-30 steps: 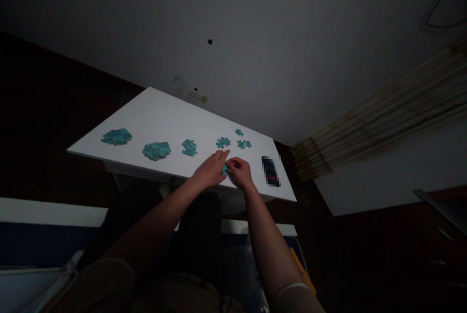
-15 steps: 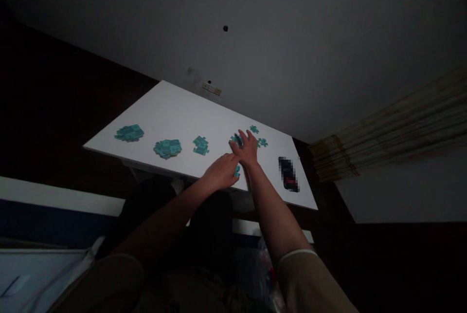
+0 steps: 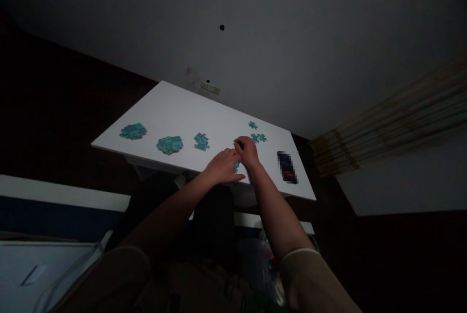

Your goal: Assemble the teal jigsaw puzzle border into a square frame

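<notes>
My left hand (image 3: 224, 166) rests at the near edge of the white table, its fingers and thumb around a teal jigsaw puzzle piece (image 3: 237, 167), which is mostly covered. Touching or nearly touching it, my right hand (image 3: 248, 150) has its fingers curled inward. A dark spot shows between those fingers; whether it is a thing or shadow I cannot tell. Just beyond my right hand lie two loose puzzle pieces (image 3: 259, 138), with another piece (image 3: 253, 125) farther back. Left of my hands is a small group of puzzle pieces (image 3: 202, 141).
Two heaps of teal pieces, a nearer heap (image 3: 170, 144) and a far-left heap (image 3: 133, 131), lie on the white table (image 3: 182, 103). A dark, pixelated object (image 3: 287, 167) is at the right. The wall (image 3: 255, 60) runs behind the table.
The spread fingers of my right hand have curled in, and the hand has drawn slightly nearer to me. Pieces seen under its fingertips no longer show there. My left thumb now stretches out rightward.
</notes>
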A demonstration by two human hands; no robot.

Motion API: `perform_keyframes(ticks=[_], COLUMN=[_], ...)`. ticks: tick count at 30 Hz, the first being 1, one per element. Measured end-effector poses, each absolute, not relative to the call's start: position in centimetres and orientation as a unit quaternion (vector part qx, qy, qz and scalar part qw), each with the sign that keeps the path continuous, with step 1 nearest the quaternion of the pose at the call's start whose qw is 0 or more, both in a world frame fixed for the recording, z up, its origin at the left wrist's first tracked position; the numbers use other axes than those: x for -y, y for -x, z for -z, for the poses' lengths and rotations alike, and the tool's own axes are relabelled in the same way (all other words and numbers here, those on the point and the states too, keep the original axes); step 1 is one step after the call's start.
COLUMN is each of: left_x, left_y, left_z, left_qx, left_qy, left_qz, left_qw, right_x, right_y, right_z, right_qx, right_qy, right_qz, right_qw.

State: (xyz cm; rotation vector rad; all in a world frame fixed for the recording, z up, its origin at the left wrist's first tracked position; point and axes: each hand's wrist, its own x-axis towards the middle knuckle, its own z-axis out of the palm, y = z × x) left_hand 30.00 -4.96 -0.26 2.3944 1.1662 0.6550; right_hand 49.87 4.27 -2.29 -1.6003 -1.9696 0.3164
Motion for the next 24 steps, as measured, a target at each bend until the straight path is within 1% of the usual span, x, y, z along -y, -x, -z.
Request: perform_keyframes(ticks=[6,14,17,19,24], left_x=[4.5,4.1,3.8,3.5,3.1], left_y=[-30.1,-30.5,-30.8,-31.0,-30.9], left_z=[0.6,1.7,2.6,3.3,4.2], left_qx=[-0.427,-0.446,-0.451,-0.446,-0.432], left_qy=[-0.852,-0.833,-0.815,-0.802,-0.797], left_qz=[-0.243,-0.268,-0.301,-0.329,-0.355], left_qw=[0.178,0.189,0.206,0.223,0.228], right_x=[-0.5,2.1,2.6,2.9,3.6], right_y=[-51.3,-50.9,-50.0,-49.3,-48.3], right_z=[2.5,2.4,2.6,2.7,2.3], right_qx=[0.702,0.634,0.61,0.599,0.578], right_qy=[0.617,0.609,0.606,0.604,0.595], right_qz=[-0.129,-0.153,-0.16,-0.178,-0.295], right_qw=[0.333,0.452,0.485,0.494,0.475])
